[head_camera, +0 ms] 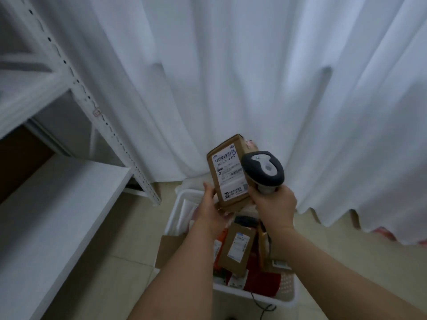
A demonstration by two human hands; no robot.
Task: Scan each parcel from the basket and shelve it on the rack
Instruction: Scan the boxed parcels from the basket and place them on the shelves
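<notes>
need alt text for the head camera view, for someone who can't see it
A left hand holds up a labelled cardboard parcel while the right hand holds a barcode scanner beside it, above a white basket of parcels. A white rack stands at left.

Brown matt cardboard parcel with smooth white paper label. Glossy grey-and-dark plastic scanner. White plastic basket. Painted white metal rack. Soft white cloth curtain. Smooth beige tiled floor.

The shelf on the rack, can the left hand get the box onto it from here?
Probably yes. The left hand already holds the box, and the shelf lies open on that same side with nothing between them. The right hand with the scanner is on the other side.
</notes>
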